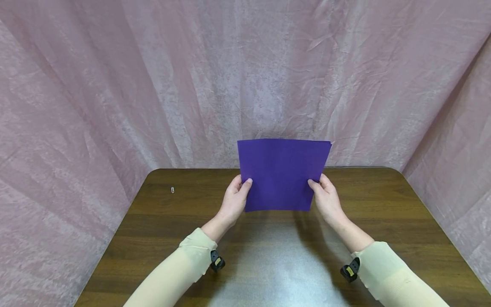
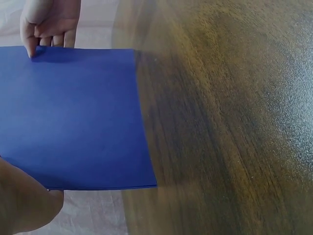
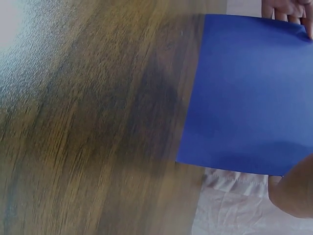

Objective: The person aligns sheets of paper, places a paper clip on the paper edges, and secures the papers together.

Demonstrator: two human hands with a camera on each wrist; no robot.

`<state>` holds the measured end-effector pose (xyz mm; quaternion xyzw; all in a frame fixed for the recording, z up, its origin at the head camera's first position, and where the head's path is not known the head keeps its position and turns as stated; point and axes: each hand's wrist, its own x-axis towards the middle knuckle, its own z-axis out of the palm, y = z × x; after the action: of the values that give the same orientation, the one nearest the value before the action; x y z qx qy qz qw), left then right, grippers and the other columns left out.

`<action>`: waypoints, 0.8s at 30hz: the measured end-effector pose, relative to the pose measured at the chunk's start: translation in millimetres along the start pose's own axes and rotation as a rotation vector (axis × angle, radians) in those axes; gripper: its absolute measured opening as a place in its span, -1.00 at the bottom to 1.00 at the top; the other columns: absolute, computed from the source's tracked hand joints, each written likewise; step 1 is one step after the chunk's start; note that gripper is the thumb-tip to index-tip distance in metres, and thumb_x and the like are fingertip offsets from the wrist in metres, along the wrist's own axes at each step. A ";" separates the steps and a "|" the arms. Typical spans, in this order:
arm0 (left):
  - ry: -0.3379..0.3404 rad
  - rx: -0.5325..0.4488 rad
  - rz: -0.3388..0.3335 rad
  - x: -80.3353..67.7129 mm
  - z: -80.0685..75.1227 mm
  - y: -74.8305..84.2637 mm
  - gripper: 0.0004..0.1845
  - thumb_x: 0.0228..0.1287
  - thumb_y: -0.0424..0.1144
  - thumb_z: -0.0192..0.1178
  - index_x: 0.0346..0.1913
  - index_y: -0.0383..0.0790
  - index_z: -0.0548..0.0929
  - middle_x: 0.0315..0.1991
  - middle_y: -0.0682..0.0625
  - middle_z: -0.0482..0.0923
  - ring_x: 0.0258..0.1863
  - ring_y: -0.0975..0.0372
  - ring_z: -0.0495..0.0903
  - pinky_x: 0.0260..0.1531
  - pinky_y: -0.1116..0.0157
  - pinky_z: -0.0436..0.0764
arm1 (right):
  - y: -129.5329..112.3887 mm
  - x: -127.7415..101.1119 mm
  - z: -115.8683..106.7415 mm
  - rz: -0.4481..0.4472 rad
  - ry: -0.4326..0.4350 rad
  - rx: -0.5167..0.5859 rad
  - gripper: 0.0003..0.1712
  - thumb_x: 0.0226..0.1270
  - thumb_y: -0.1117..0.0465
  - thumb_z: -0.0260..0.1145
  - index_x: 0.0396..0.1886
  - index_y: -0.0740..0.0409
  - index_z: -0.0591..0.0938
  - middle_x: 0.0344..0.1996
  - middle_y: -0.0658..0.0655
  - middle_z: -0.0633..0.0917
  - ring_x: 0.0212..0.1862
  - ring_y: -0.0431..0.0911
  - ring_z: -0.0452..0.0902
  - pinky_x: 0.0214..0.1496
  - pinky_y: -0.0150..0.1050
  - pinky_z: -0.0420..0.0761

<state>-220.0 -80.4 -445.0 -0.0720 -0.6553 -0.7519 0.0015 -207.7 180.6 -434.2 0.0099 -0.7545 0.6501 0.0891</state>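
Purple paper (image 1: 281,175) is held up above the table, its face tilted toward me. Along its edge in the left wrist view, the paper (image 2: 78,117) shows more than one layer and looks blue. My left hand (image 1: 235,198) pinches the left side, thumb on the front face and fingers behind. On the opposite side my right hand (image 1: 327,198) grips the paper the same way. The right wrist view shows the paper (image 3: 249,93) slightly bowed between both hands. The fingers behind the sheet are mostly hidden.
A small paper clip (image 1: 172,190) lies at the back left of the brown wooden table (image 1: 153,238). Pink curtains (image 1: 192,85) hang behind the table and at both sides. Light glares off the table's front middle.
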 end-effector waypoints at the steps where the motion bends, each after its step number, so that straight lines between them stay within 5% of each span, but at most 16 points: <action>1: -0.001 -0.001 0.000 0.0 0.3 -0.1 -0.71 0.63 -0.22 0.01 0.15 -0.37 0.52 0.00 -0.30 0.66 -0.02 -0.17 0.67 0.05 -0.23 0.58 | -0.1 -0.1 0.7 0.004 0.004 0.006 -0.66 0.60 0.30 0.05 0.21 0.41 0.51 0.10 0.31 0.61 0.06 -0.20 0.51 0.19 -0.29 0.45; 16: -0.022 -0.009 0.018 1.6 3.2 -3.7 -0.75 0.62 -0.28 0.01 0.16 -0.36 0.51 -0.01 -0.27 0.66 -0.03 -0.12 0.67 0.04 -0.19 0.60 | 0.2 0.6 9.2 0.045 0.044 0.073 -0.65 0.52 0.41 0.00 0.23 0.39 0.41 0.08 0.26 0.56 -0.02 -0.21 0.52 0.06 -0.28 0.53; 24: -0.023 -0.045 0.027 2.8 6.1 -7.3 -0.72 0.63 -0.29 0.00 0.19 -0.41 0.50 0.04 -0.37 0.62 0.03 -0.29 0.62 0.06 -0.26 0.56 | 0.4 -0.8 11.0 0.022 0.064 0.065 -0.64 0.48 0.45 -0.01 0.22 0.42 0.40 0.13 0.29 0.49 0.09 -0.12 0.41 0.13 -0.33 0.40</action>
<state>-222.8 -73.0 -451.1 -0.0896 -0.6372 -0.7655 0.0027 -208.3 169.8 -436.2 -0.0163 -0.7299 0.6751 0.1057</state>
